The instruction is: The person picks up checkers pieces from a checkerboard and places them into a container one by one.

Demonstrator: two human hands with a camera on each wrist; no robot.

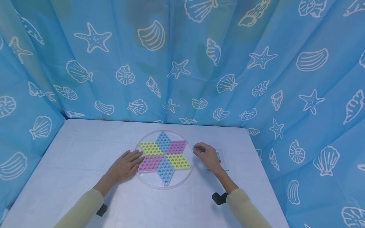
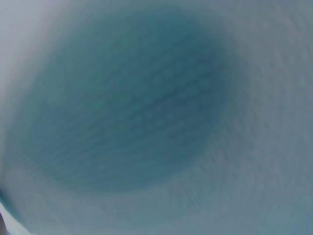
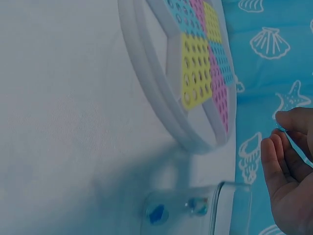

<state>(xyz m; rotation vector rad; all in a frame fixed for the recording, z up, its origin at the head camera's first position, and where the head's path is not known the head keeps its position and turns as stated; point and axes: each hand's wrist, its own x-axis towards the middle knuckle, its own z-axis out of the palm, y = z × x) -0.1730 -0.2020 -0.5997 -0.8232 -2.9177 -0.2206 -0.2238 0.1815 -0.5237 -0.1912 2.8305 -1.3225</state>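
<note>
A round Chinese checkers board (image 1: 178,181) lies on the table, its six-pointed star in blue, yellow and pink with rows of holes. My left hand (image 1: 122,166) rests with fingers extended at the board's left edge, fingertips over the rim by the pink section. Just right of the board, my right hand (image 1: 207,155) pinches a small blue marble (image 1: 194,148) between thumb and fingers. In the right wrist view, the same hand (image 3: 288,183) is raised above table level, the marble mostly hidden by the fingertips. The left wrist view is a blurred close-up.
A clear plastic box (image 3: 217,210) with several marbles (image 3: 156,214) stands right of the board, partly behind my right hand in the head view. The white-covered table (image 1: 85,142) meets a blue shell-patterned curtain (image 1: 182,95) at the back and sides.
</note>
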